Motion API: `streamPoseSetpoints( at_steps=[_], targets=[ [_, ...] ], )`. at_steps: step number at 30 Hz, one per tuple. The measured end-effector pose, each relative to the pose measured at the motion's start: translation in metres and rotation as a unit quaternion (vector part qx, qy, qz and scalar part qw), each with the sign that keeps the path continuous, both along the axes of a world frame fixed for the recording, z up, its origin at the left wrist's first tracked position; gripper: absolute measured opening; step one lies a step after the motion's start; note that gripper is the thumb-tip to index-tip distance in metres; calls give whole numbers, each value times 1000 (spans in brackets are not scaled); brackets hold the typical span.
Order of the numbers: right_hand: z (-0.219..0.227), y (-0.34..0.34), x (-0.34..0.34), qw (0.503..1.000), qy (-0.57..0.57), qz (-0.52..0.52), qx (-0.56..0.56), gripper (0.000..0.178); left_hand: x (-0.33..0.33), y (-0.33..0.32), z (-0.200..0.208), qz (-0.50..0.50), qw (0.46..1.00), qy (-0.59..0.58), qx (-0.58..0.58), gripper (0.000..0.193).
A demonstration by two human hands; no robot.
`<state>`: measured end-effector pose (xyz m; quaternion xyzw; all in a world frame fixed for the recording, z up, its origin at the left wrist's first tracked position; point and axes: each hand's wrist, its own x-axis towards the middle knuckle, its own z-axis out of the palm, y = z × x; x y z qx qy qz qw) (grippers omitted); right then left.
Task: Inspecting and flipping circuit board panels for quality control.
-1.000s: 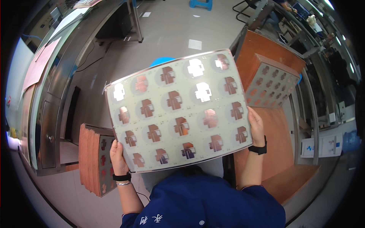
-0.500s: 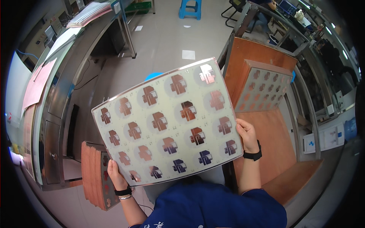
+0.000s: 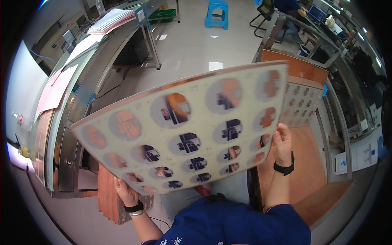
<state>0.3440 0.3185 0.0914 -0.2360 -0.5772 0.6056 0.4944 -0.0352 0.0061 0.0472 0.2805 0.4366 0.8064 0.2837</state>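
Observation:
Held up in front of me is a large pale circuit board panel (image 3: 205, 113) with rows of shiny copper patterns in grey discs. It is tilted, its far edge raised and its near edge low over my lap. My left hand (image 3: 126, 192) grips its lower left edge, and my right hand (image 3: 282, 143) grips its right edge. The thumbs lie along the panel's rim, while the fingers behind it are partly hidden. Below my left hand stands a stack of copper-edged panels (image 3: 109, 196), partly covered by the held one. More panels (image 3: 303, 102) lean in a stack beyond my right hand.
On the right is a wooden-lined rack (image 3: 308, 151) with a metal frame. A steel workbench (image 3: 67, 153) with papers (image 3: 111, 21) runs along the left. A blue stool (image 3: 217, 14) stands on the floor ahead. Another person (image 3: 290, 9) sits at the far right.
Both hands have tilted the panel, bringing its far edge up and closer, so it looks larger. My view has shifted slightly to the left. The grip on both edges stays.

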Motion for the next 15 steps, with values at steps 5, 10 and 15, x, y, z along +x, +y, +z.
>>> streamPoseSetpoints(
  at_steps=[5,10,15],
  targets=[
    [-11,18,-15,984,175,11,-10,14,-4,39,7,146,952,257,78,16],
    [-37,17,-31,970,227,74,-38,24,-21,76,-30,180,909,333,176,26],
    [-21,-6,-39,923,267,155,-229,33,-12,77,-26,152,927,304,156,29]
  ],
)
